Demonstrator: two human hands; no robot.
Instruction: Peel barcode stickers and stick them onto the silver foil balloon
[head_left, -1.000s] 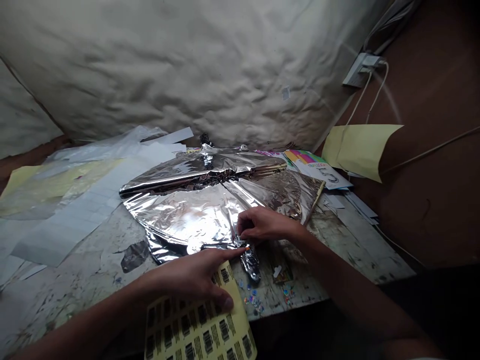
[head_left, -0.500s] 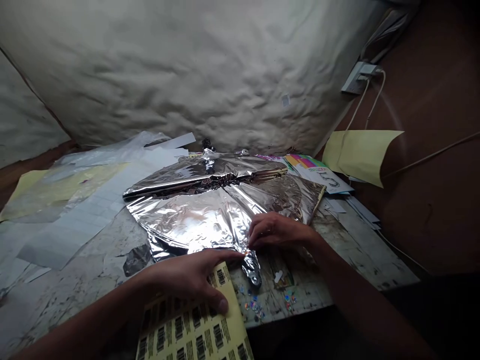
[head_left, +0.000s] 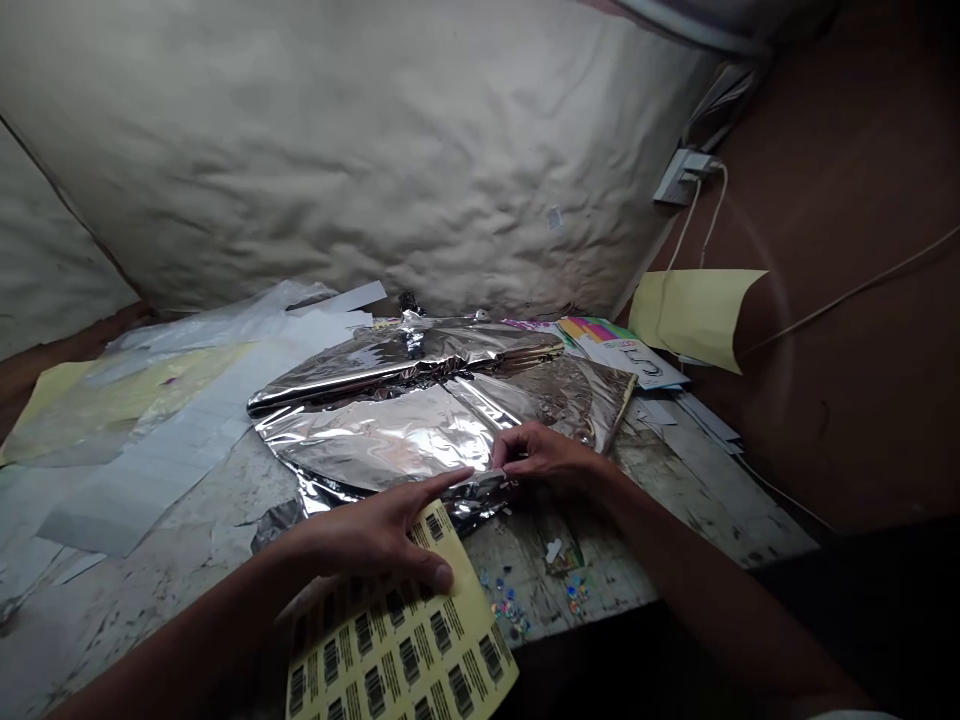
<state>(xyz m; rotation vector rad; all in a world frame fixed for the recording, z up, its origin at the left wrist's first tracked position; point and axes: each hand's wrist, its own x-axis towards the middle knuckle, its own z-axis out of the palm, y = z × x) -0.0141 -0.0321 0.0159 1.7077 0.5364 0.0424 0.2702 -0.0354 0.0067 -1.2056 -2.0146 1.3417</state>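
Observation:
A flat, crinkled silver foil balloon [head_left: 390,435] lies across the middle of a paint-spattered table [head_left: 187,540]. My left hand [head_left: 375,535] grips a yellow sheet of barcode stickers [head_left: 405,650] with thumb on top, and its stretched forefinger presses the foil's near edge. My right hand [head_left: 544,458] pinches the folded-up neck of the foil [head_left: 480,490] beside that fingertip.
White and yellow papers [head_left: 135,420] spread over the left of the table. Coloured card packs [head_left: 615,345] and a yellow sheet [head_left: 694,310] lie at the right. A wall socket with a white cable [head_left: 686,175] sits upper right. Confetti bits [head_left: 517,605] dot the near edge.
The foil's hanging neck has been folded up and back onto the balloon's near edge. Both hands shifted slightly toward the foil; the sticker sheet moved with my left hand.

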